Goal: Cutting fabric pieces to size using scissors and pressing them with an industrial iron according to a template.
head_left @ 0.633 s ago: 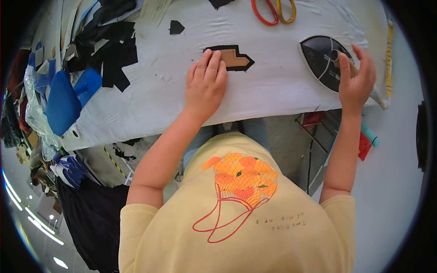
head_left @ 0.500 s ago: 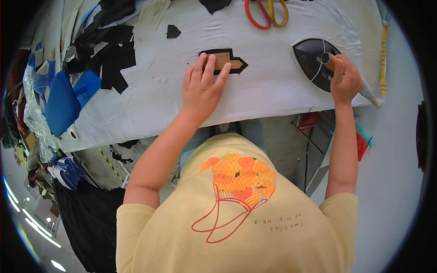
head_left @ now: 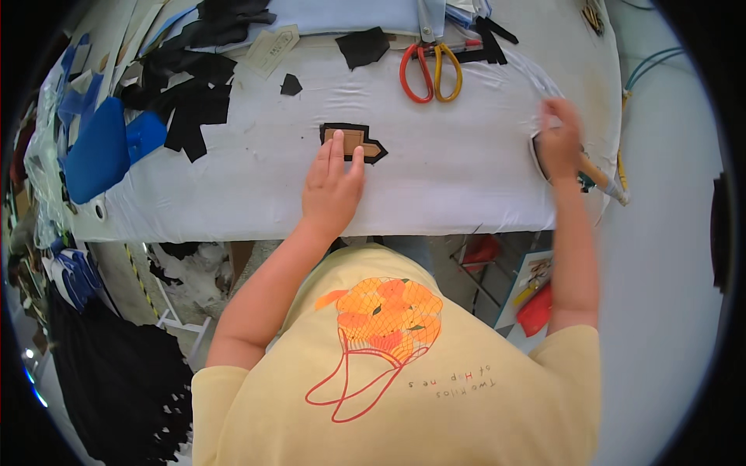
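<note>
Flat on the white-covered table lies a black fabric piece (head_left: 378, 158) with a pointed end. A smaller brown card template (head_left: 352, 138) of similar shape rests on it, leaving a black border. My left hand (head_left: 332, 190) presses the template with outstretched fingertips, its fingers apart. Over at the right, my right hand (head_left: 559, 144) is over the iron (head_left: 536, 159), covering most of it. The iron's brown handle (head_left: 594, 171) shows beyond the wrist. Motion smears the right fingers, so their grip on the iron is unclear.
Scissors (head_left: 418, 74) with one red and one yellow handle lie beyond the template. Black fabric scraps (head_left: 364, 48) and a paper tag (head_left: 270, 50) are around them. More black cloth (head_left: 198, 109) and a blue padded object (head_left: 99, 155) occupy the left side.
The view has shifted, showing more of the table's far side. My right hand no longer visibly wraps the iron's handle; it is farther forward and blurred. My left hand remains on the template.
</note>
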Demonstrator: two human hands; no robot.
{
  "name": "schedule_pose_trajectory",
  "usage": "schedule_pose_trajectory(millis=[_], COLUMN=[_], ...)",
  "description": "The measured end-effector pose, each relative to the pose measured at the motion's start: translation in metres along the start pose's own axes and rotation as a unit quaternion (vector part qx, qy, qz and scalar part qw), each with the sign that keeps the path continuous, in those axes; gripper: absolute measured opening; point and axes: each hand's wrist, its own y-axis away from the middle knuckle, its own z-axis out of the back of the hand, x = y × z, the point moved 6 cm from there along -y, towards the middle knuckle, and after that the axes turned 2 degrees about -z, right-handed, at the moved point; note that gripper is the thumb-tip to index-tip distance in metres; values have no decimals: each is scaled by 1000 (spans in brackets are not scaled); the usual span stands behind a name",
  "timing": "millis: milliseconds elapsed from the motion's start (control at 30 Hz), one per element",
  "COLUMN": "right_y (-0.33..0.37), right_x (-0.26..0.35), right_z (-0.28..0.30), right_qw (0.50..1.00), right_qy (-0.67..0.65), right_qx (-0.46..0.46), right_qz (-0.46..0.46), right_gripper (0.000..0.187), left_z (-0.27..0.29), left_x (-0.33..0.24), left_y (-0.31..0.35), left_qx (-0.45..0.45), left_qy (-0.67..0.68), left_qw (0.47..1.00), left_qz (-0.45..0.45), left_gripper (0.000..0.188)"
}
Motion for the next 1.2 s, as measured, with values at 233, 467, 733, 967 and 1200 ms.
schedule_pose_trajectory(millis=[233,467,733,967,1200], right_y=[-27,-43,-21,-11,-10], right_x=[98,27,72,120,123], right_z=[-127,-99,-69,-109,-118], right_qw=[974,884,717,694,724], right_qy=[-39,-185,-71,95,122], right_qx=[198,385,692,662,617], right_qz=[-99,-192,42,265,282], right_gripper=[46,53,56,65,63], left_z=[-5,-12,-12,-12,-14], left_x=[-17,-21,-21,-19,-21], left_y=[-3,8,10,12,11], left_qx=[-11,-93,-117,-119,-126], left_qy=[13,32,34,33,23], left_qw=[997,980,976,971,972], left_qz=[78,174,181,206,195], left_gripper=[45,36,36,38,38])
